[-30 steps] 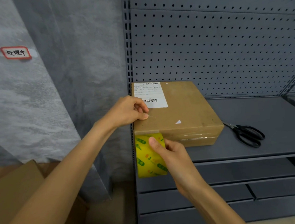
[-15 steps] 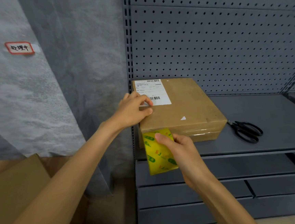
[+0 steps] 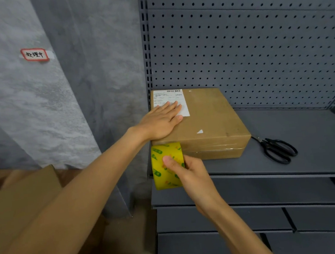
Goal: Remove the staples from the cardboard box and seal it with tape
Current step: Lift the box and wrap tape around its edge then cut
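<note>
Grey pegboard shelving (image 3: 257,54), concrete wall (image 3: 29,110)

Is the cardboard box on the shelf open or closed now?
Closed. The cardboard box shows one flat top with no raised flap, and the left hand lies flat on it.

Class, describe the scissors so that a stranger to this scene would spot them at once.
Find the grey metal shelf below the pegboard back panel. Right of the cardboard box standing there, the scissors lie flat on the shelf. They are the only black thing there, with two looped handles facing the viewer.
</note>
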A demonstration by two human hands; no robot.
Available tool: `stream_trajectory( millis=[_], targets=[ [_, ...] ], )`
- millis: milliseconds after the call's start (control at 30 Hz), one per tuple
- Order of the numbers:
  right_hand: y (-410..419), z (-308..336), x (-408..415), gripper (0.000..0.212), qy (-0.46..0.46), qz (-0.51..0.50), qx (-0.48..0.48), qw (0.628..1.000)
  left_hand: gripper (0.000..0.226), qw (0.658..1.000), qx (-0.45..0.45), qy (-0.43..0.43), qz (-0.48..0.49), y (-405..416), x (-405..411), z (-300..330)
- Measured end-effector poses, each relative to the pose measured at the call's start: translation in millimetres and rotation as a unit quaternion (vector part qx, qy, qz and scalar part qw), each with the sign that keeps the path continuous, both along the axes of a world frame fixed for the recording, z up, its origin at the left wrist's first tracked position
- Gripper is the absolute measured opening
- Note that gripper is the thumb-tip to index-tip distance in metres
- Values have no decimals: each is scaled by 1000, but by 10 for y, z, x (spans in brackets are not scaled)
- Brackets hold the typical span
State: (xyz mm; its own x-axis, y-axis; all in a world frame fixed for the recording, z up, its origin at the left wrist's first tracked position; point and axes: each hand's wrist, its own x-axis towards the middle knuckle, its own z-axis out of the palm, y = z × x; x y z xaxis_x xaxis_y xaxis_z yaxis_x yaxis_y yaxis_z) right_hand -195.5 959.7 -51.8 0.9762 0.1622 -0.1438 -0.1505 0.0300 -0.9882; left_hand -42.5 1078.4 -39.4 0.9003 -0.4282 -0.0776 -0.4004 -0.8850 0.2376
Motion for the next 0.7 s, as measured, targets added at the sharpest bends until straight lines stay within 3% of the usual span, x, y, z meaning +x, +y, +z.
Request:
stream_trajectory(
  millis=[133,467,600,700],
  targets=[
    [16,-25,45,27,9,-41,-11,999,54,1000,5,-3,6,-2,-18,-1],
    [38,-89,-42,26,168,-63,17,984,54,1000,3,-11,2,8,5,-35],
    [51,-99,-89,45,202,-70,20,977,54,1000,4,-17,1,10,14,-52],
    [53,-98,-90,47,204,-73,20,976,54,1000,1,-17,-3,7,22,-49]
  ],
)
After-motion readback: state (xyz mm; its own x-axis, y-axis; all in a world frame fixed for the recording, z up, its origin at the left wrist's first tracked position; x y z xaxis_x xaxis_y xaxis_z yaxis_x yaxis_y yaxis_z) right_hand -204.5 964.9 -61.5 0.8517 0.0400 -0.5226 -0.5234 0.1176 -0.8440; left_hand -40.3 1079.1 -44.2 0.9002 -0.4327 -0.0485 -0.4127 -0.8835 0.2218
